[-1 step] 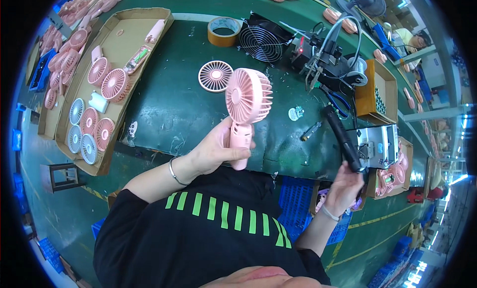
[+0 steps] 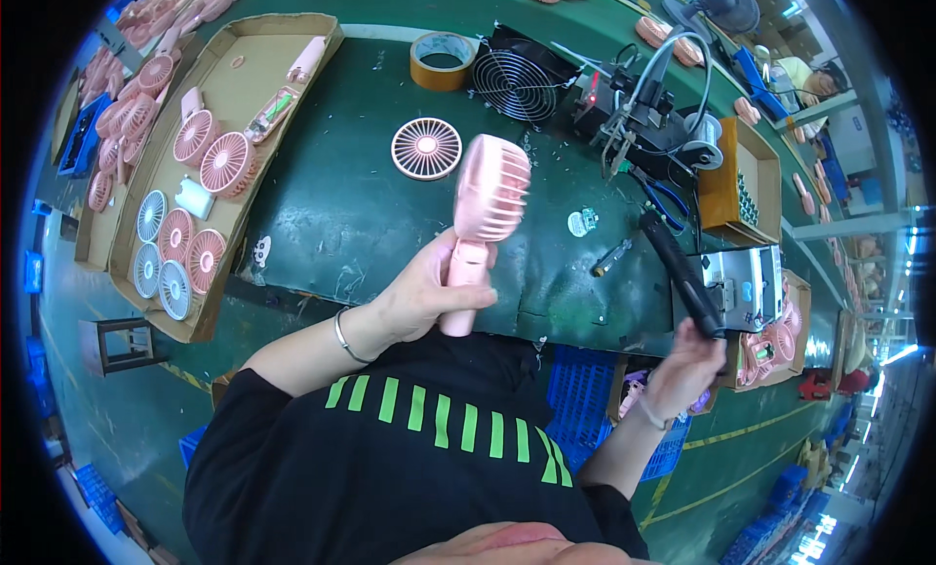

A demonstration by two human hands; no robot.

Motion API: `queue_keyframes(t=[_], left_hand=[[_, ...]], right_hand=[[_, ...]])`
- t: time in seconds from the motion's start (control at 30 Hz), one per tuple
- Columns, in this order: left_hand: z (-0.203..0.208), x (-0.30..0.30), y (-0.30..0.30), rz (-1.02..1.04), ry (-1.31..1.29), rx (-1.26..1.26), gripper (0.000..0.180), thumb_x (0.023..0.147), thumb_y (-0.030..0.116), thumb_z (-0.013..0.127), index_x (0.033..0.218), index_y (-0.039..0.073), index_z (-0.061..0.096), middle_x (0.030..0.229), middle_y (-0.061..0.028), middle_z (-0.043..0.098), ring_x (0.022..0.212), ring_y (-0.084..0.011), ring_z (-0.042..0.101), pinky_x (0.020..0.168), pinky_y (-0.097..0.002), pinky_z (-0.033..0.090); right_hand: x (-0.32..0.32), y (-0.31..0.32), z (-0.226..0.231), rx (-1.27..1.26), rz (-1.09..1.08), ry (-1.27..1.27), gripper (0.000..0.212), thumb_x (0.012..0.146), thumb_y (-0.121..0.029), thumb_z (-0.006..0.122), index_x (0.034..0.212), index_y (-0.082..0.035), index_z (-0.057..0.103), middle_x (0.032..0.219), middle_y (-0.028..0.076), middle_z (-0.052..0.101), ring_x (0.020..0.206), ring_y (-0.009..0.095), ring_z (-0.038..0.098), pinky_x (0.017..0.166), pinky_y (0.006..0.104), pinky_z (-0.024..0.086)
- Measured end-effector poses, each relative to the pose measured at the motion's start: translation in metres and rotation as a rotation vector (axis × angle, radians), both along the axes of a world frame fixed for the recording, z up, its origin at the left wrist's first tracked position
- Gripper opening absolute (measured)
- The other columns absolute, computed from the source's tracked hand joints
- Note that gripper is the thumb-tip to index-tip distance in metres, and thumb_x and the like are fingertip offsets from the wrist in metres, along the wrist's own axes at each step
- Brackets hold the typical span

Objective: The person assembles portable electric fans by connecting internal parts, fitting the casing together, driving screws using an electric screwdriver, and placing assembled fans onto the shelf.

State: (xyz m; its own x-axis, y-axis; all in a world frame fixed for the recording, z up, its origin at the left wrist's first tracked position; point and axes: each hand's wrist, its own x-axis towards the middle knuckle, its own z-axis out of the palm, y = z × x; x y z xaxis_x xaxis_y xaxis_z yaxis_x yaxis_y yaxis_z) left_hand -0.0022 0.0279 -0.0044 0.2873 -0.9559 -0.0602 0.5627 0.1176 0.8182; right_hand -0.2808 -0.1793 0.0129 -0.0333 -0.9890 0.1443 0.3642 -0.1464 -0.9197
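Note:
My left hand (image 2: 429,287) is closed around the handle of a pink handheld fan (image 2: 492,190). The fan stands upright above the near edge of the green table, the ribbed side of its head facing right. Just beyond it a round pink fan grille (image 2: 426,149) lies flat on the table. On the right, my right hand (image 2: 690,360) has its fingers closed at the near end of a black stick-shaped electric screwdriver (image 2: 681,272); motion smears these fingers a little. The screwdriver slants away over the table, its far end near blue-handled pliers (image 2: 667,202).
A cardboard tray (image 2: 263,58) of fan parts lies left. Tape (image 2: 442,76), a black cooling fan (image 2: 515,85) and a soldering device with wire spool (image 2: 643,116) stand at the back. A clear part (image 2: 582,222) and small tool (image 2: 612,258) lie mid-table; a box of screws (image 2: 717,175) stands right.
The pink fan has turned about its handle, so its face points further left and more of its ribbed side shows. My right hand and the screwdriver's near end have shifted slightly right.

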Motion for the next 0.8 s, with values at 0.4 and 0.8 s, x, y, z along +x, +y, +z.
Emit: queue_keyframes(t=[0.4, 0.8], left_hand=[[-0.006, -0.004, 0.0, -0.133, 0.492, -0.199, 0.049, 0.074, 0.013, 0.059, 0.121, 0.001, 0.049, 0.096, -0.0137, 0.059, 0.074, -0.0164, 0.057, 0.079, -0.0395, 0.055], [-0.016, -0.015, -0.004, -0.057, 0.386, 0.071, 0.031, 0.083, 0.004, 0.054, 0.113, -0.002, 0.054, 0.069, -0.0045, 0.053, 0.061, -0.0141, 0.055, 0.068, -0.0332, 0.052]], right_hand=[[0.072, -0.042, 0.072, -0.744, 0.059, 0.271, 0.066, 0.094, -0.054, 0.04, 0.113, 0.007, 0.054, 0.082, 0.02, 0.062, 0.078, 0.027, 0.06, 0.077, 0.0396, 0.047], [0.124, 0.048, 0.053, -0.624, 0.524, -0.292, 0.088, 0.077, -0.085, 0.041, 0.102, -0.001, 0.049, 0.061, 0.01, 0.053, 0.051, 0.022, 0.054, 0.052, 0.0365, 0.048]])
